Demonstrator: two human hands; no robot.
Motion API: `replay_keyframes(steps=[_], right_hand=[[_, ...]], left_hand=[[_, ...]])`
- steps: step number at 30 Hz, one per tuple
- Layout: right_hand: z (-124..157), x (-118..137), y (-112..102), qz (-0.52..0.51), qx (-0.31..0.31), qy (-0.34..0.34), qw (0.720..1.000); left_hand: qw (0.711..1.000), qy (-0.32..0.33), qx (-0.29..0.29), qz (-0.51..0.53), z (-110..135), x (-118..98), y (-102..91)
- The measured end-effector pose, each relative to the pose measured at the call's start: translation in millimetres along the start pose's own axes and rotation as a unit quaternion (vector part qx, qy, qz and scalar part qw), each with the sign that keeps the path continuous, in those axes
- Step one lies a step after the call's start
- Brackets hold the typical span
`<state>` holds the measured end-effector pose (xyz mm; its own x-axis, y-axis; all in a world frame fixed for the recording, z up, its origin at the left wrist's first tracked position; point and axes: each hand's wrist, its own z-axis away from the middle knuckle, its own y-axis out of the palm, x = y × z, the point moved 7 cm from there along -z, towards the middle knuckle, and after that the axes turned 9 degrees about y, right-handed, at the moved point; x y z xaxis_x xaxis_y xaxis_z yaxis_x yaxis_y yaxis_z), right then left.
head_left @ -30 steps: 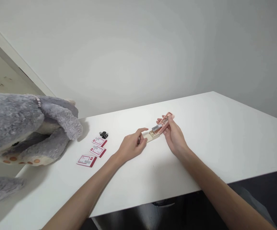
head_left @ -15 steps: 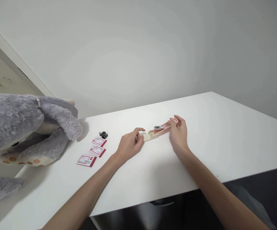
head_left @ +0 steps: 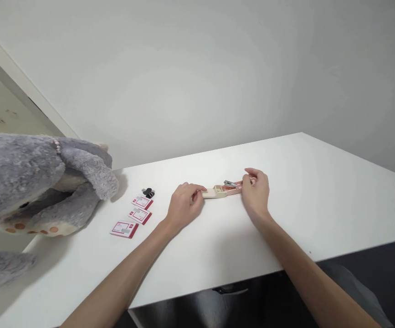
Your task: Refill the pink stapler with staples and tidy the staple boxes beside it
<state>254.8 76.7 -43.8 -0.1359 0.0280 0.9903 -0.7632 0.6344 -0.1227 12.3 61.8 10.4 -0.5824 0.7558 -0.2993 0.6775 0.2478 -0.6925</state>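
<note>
A stapler [head_left: 215,193] lies unfolded on the white table, its cream part to the left and its pink part to the right. Thumb and fingers of my left hand [head_left: 183,202] are closed on the cream end. My right hand [head_left: 256,193] grips the far pink end, which its fingers partly cover. From the pink part a silver metal piece [head_left: 230,183] sticks up at a slant, near the joint between the two halves.
Left of my hands lie three small white-and-red boxes [head_left: 125,228] in a slanting row. Just behind them is a black staple remover [head_left: 148,192]. A large grey plush toy [head_left: 88,168] leans over the table's left side. A pale wall [head_left: 197,82] rises behind the table [head_left: 320,191].
The stapler has been lowered at its pink end and now lies flatter. My right hand came down slightly with it, and the left index finger now rests on the cream end.
</note>
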Motion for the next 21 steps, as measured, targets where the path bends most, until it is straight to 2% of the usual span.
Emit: replay_keyframes(steps=[7, 14, 21], right_hand=[[17, 28, -4, 0.039, -0.022, -0.135, 0.990], [25, 37, -1, 0.071, -0.026, -0.188, 0.979], [25, 35, 2, 0.071, -0.016, -0.188, 0.979]], left_hand=[[1.000, 0.031, 0.004, 0.000, 0, -6, -0.9], [0.998, 0.053, 0.009, -0.013, 0, -11, -2.1], [0.993, 0.088, 0.040, -0.061, 1, -17, -0.9]])
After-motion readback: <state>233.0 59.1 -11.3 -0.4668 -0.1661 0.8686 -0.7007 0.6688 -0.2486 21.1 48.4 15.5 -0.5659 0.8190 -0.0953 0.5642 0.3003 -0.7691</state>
